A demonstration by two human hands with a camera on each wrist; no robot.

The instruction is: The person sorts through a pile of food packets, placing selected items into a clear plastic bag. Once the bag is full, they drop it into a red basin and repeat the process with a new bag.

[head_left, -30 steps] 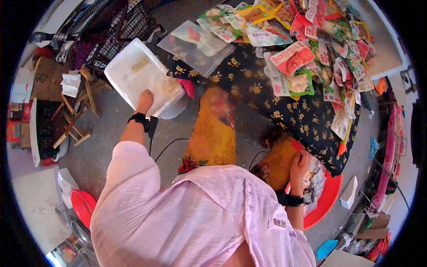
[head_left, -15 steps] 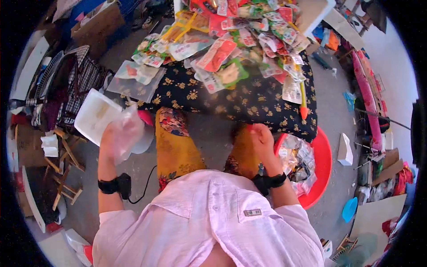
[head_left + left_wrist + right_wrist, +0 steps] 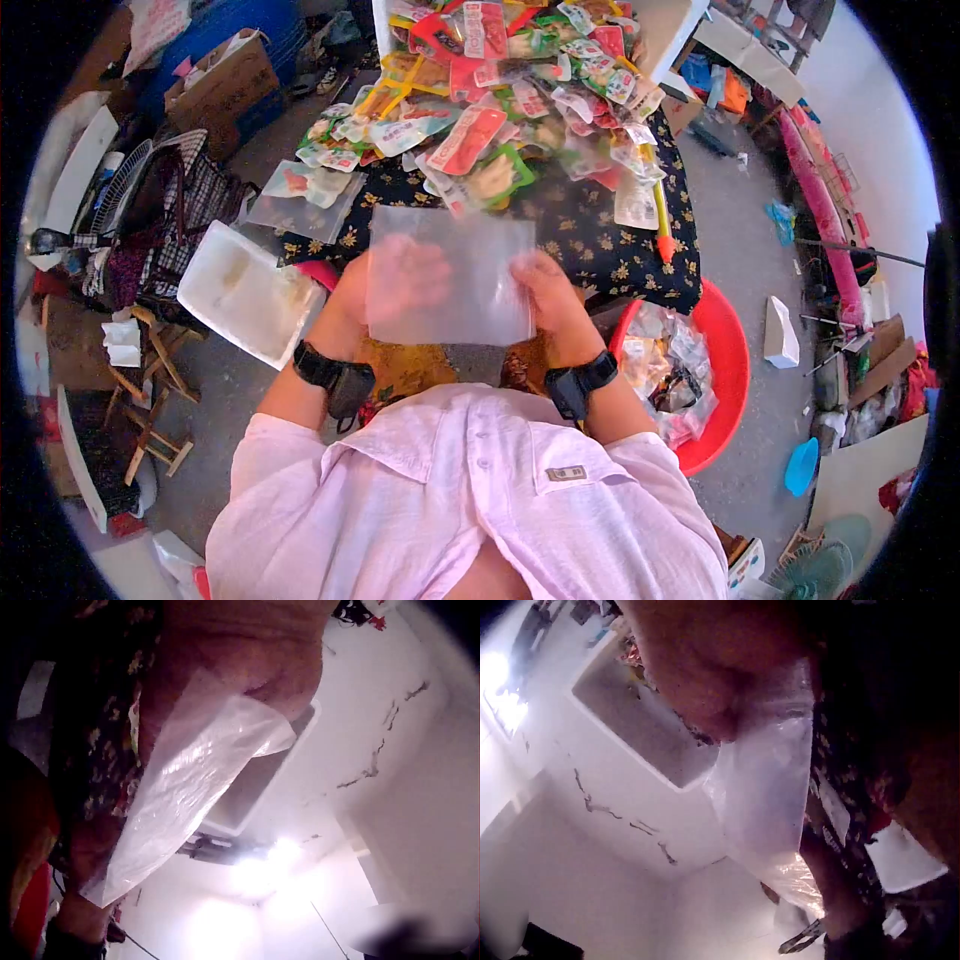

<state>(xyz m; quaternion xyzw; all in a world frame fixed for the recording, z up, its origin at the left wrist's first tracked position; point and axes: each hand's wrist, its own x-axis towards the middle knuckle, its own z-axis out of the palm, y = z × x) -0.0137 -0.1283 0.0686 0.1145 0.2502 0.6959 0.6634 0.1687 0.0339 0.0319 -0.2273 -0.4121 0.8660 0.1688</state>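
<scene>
A clear plastic bag (image 3: 470, 310) is held up flat in front of the lap, between both hands. The left hand (image 3: 408, 272) holds its left side; the fingers show blurred through the film. My right hand (image 3: 550, 288) pinches the bag's right edge between thumb and fingers. In the left wrist view the bag (image 3: 184, 795) slants down from the hand, with glints along its creases. From the right wrist the same bag (image 3: 765, 787) looks smooth near the fingers and shiny at its far end.
Sealed food packets (image 3: 470, 140) are heaped on a table with a black floral cloth (image 3: 590, 225). A white foam box (image 3: 235, 285) stands left of the legs. To the right, a red basin (image 3: 735, 350) holds several clear packets. Another clear bag (image 3: 310, 205) lies at the table's left corner.
The left hand has come up from the white foam box with a clear bag and moved right, over the lap. My right hand has left the knee and taken the bag's other side.
</scene>
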